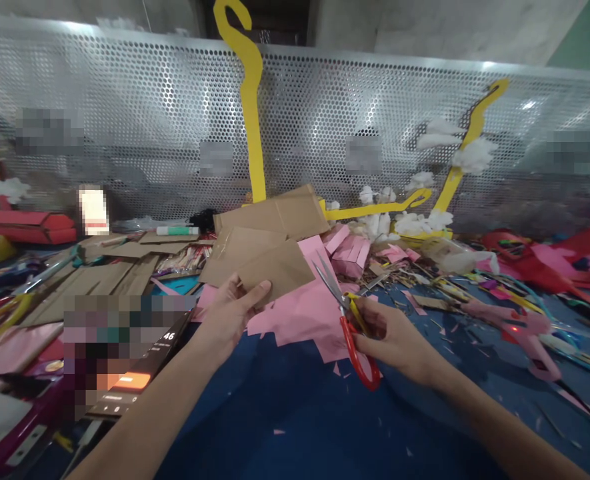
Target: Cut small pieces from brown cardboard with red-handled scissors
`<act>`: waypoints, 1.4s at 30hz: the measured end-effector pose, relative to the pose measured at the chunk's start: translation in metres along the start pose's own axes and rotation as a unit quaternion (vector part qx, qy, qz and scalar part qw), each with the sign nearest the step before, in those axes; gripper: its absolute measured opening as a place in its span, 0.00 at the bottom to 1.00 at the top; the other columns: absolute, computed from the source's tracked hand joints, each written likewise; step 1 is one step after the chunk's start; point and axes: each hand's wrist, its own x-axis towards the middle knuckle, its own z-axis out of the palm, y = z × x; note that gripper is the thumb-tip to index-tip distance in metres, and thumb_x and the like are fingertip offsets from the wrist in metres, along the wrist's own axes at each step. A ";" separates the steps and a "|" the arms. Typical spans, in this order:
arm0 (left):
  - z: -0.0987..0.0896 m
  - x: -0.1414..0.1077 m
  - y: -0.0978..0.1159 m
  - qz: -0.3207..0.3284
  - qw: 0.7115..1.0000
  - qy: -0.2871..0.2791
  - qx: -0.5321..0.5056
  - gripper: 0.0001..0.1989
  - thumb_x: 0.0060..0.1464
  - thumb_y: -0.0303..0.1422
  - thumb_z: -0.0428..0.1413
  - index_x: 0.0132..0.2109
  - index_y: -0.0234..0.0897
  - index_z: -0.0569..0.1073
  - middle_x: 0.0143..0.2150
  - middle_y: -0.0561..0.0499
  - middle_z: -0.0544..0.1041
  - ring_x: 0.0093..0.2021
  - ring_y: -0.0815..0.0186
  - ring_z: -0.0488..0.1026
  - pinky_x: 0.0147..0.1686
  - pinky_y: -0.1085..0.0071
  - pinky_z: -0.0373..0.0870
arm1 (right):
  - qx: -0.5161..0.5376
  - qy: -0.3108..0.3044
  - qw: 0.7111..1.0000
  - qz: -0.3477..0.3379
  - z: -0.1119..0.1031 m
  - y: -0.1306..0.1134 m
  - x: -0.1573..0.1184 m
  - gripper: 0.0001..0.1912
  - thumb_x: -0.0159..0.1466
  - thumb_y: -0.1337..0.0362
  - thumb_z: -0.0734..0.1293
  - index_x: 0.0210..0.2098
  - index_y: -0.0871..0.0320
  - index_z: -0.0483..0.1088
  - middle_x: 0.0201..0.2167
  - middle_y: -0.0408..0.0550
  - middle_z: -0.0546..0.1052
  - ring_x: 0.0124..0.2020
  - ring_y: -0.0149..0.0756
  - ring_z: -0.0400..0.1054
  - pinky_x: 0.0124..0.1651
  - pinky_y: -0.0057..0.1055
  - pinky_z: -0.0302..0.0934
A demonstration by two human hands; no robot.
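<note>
My left hand (229,317) pinches the lower left corner of a small brown cardboard piece (282,270), thumb on top. In my right hand (387,337) is a pair of scissors (352,350) with one red and one yellow handle; the blades are parted and point up and left, close to the cardboard's right end but not on it. Torn-edged pink paper (305,317) lies beneath the cardboard, on the blue table. Behind it are larger cardboard pieces (275,213).
A perforated metal panel (315,120) stands at the back, with a tall yellow hook shape (252,100) before it. A pink glue gun (525,330) lies right. Cardboard strips (97,287) and a phone (149,360) are left. Pink scraps dot the blue table (275,400).
</note>
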 end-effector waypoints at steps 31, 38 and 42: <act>-0.009 -0.001 -0.003 0.053 0.974 -0.109 0.192 0.17 0.57 0.34 0.61 0.52 0.36 0.71 0.52 0.45 0.78 0.54 0.56 0.73 0.56 0.57 0.67 | -0.158 0.056 0.986 -0.011 -0.005 -0.008 0.000 0.10 0.59 0.60 0.68 0.40 0.55 0.70 0.32 0.43 0.77 0.32 0.35 0.70 0.36 0.29 0.65; -0.011 -0.003 -0.004 0.052 0.972 -0.120 0.194 0.16 0.58 0.33 0.60 0.53 0.37 0.71 0.53 0.44 0.78 0.54 0.57 0.73 0.57 0.57 0.66 | -0.162 0.056 0.985 -0.004 -0.003 -0.005 0.000 0.10 0.60 0.60 0.67 0.41 0.54 0.70 0.33 0.43 0.78 0.34 0.37 0.71 0.37 0.31 0.63; -0.009 -0.003 -0.002 0.044 0.974 -0.124 0.183 0.16 0.58 0.33 0.60 0.52 0.36 0.71 0.53 0.44 0.78 0.55 0.57 0.72 0.58 0.57 0.66 | -0.169 0.046 0.984 0.005 -0.004 -0.002 0.000 0.10 0.61 0.60 0.67 0.43 0.53 0.69 0.33 0.43 0.78 0.34 0.37 0.71 0.38 0.31 0.63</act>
